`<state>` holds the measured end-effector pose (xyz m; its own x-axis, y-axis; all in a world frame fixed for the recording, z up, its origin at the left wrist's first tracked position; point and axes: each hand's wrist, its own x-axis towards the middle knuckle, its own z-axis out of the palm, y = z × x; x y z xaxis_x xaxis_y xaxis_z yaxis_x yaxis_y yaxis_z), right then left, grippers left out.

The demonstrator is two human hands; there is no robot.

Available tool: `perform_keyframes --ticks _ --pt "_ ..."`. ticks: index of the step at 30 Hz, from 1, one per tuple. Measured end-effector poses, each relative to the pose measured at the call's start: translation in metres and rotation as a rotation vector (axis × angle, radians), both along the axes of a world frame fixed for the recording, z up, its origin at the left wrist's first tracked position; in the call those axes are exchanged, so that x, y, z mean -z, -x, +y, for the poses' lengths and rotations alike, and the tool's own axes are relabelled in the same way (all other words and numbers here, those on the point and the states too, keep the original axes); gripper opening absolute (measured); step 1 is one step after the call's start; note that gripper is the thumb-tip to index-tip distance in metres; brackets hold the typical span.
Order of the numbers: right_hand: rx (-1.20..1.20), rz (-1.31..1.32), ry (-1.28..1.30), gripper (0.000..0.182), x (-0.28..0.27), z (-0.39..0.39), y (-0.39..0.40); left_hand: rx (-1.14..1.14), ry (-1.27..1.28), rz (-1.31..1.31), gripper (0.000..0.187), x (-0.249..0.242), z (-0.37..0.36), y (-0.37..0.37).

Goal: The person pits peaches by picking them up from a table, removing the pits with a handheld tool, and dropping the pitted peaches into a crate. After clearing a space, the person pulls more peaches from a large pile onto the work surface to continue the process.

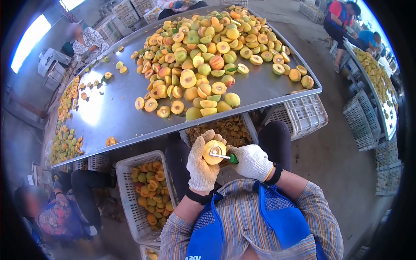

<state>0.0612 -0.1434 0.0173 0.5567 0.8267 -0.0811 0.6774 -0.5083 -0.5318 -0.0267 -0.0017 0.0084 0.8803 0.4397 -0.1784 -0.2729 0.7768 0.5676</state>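
My left hand [203,164], in a knitted work glove, is closed around a halved yellow peach [212,157] with its cut face up. In my gloved right hand [253,161] is a small pitting knife [232,158] with a green handle. Its thin metal end lies across the middle of the cut face, at the pit hollow. Both hands are in front of my body, close to the near edge of the metal table [119,104]. A large heap of halved peaches [188,80] covers the table's middle and far part.
Below the hands stands a crate of small brown-orange pieces [225,130]. At my left is a white crate [125,190] holding peach halves; another white crate [305,113] stands under the table's right corner. Several people sit or stand around, one [89,41] at the table's left side.
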Motion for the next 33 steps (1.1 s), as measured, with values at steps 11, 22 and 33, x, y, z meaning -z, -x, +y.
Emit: perform_keyframes --ticks 11,22,33 --pt "-0.133 -0.020 -0.079 0.028 0.029 -0.002 -0.015 -0.062 -0.039 0.060 0.035 0.013 -0.013 0.006" --pt "-0.169 0.200 0.102 0.027 0.027 -0.001 -0.007 -0.210 -0.916 -0.009 0.021 0.007 -0.012 0.004" --pt "-0.317 0.874 -0.196 0.018 0.029 0.001 0.010 0.218 -0.295 -0.219 0.074 -0.015 0.009 -0.015"
